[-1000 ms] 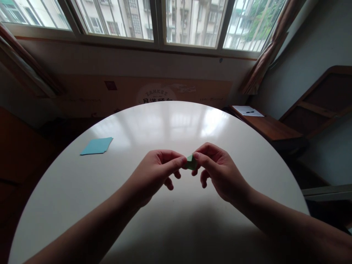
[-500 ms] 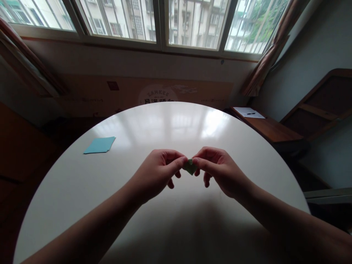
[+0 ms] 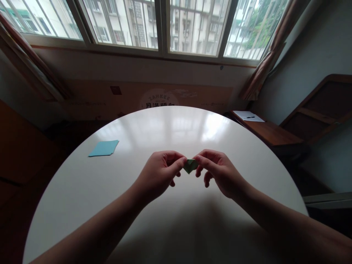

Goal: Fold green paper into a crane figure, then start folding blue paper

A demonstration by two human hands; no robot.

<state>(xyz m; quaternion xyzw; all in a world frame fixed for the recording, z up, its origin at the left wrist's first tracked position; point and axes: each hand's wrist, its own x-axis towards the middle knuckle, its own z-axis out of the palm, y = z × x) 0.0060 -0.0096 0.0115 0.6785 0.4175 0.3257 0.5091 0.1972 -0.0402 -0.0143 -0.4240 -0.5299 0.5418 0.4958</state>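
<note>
A small piece of folded green paper (image 3: 190, 166) is held up above the white round table (image 3: 154, 227), its lower end coming to a point. My left hand (image 3: 165, 170) pinches its left upper corner between thumb and forefinger. On the other side, my right hand (image 3: 213, 167) grips the right upper corner the same way, its lower fingers curled loosely beneath. Fingertips cover both ends of the paper, so the finer folds are hard to make out.
Light blue square paper sheets (image 3: 103, 148) lie in a stack on the table's left side. A brown wooden side table (image 3: 283, 136) beyond the right edge carries a white sheet (image 3: 244, 116) with a dark pen (image 3: 250, 117). Windows and curtains stand behind.
The green paper has turned slightly, and its upper edge now looks straighter between the fingertips. Both hands keep their pinch. The whole view has shifted a little.
</note>
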